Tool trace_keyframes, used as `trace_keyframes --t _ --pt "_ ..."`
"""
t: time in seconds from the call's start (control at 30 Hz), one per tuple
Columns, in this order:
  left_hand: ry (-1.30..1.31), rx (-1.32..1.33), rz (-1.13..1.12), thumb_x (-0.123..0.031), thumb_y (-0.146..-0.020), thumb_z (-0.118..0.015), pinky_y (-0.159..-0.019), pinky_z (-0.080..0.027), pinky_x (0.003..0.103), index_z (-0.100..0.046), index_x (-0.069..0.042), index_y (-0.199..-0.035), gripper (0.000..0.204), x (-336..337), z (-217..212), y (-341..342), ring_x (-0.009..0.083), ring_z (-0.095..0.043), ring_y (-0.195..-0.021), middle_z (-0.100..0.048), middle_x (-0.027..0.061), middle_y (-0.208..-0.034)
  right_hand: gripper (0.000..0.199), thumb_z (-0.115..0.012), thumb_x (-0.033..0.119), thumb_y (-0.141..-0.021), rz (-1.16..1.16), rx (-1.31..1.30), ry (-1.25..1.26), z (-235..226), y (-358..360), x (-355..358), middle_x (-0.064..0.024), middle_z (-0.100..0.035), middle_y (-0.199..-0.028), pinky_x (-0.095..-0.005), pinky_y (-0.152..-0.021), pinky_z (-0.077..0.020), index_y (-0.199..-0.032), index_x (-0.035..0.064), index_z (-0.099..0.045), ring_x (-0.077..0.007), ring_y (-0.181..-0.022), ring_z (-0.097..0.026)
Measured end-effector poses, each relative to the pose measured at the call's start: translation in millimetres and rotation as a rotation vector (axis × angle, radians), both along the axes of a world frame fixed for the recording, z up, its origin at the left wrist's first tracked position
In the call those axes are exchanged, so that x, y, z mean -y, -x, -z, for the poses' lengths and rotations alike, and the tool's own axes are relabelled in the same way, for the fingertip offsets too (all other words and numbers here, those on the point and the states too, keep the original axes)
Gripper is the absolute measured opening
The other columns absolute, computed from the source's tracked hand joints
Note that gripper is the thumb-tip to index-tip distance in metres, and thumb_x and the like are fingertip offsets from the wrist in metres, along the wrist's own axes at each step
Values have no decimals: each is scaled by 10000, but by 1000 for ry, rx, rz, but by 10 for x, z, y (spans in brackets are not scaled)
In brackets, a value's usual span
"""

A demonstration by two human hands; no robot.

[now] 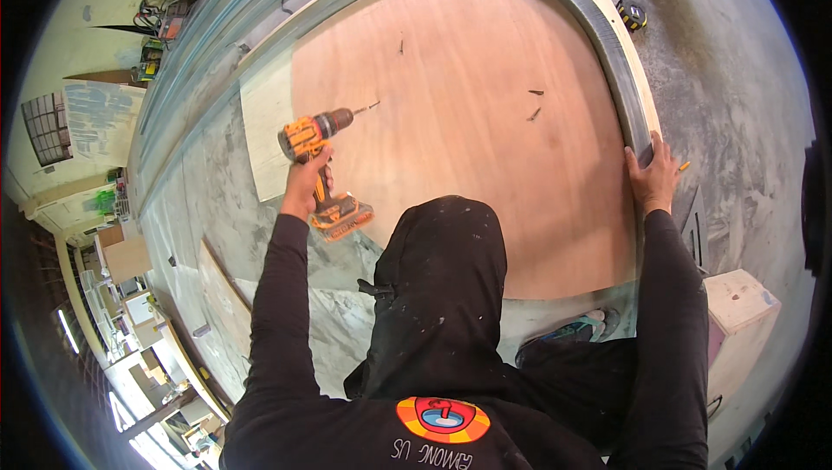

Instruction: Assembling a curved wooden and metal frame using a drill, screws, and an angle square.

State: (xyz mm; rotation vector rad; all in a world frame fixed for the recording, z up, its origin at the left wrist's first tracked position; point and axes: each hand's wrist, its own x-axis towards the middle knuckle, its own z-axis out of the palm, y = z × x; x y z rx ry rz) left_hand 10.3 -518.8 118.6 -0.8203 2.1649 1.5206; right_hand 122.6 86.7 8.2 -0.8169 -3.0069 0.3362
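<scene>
Black-clad knee (pixel 442 297) juts over the plywood sheet (pixel 485 123). Left hand (pixel 305 184) has its fingers clamped on the orange drill (pixel 322 158), held above the sheet's left edge. Right hand (pixel 654 177) rests on the curved metal strip (pixel 607 54), fingers seemingly together.

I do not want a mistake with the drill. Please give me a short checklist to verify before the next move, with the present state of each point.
1. Left hand grips the orange cordless drill by its handle: ok.
2. Bit fitted in the chuck: ok; whether it is tight, cannot tell.
3. Right hand presses the end of the curved metal strip at the plywood sheet edge: ok.
4. Right hand far from the bit: ok.
5. Loose screws lie on the plywood: not ok.
6. Strip flush along the whole edge: cannot tell.
</scene>
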Motion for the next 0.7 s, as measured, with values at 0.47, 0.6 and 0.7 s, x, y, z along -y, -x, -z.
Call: trace_keyframes --t 0.47,0.6,0.7 --pt "-389 -196 -828 -360 -945 -681 -553 -475 308 -521 -163 -853 269 1286 1214 -1534 129 -513 -584 -491 -33 -668 717 -698 518 -813 1 -4 10 -3 32 83 -111 -560 -1326 -541 -1020 -359 -1407 176 -488 -380 -1174 -533" --pt "-275 7 -849 -355 -948 -673 -622 -547 357 -563 -139 -927 244 1516 1240 -1859 166 -638 -718 -582 -5 -754 724 -706 509 -810 8 9 13 21 9 106 -109 -561 -1316 -535 -1022 -355 -1412 172 -486 -378 -1170 -534" --pt "101 201 -712 -360 -923 -695 -676 -566 407 -598 -99 -983 285 1162 1178 -1656 217 -683 -816 -633 30 -888 734 -705 509 -812 18 44 -9 -49 -74 -3 -112 -560 -1309 -529 -1024 -353 -1419 164 -480 -377 -1168 -532"
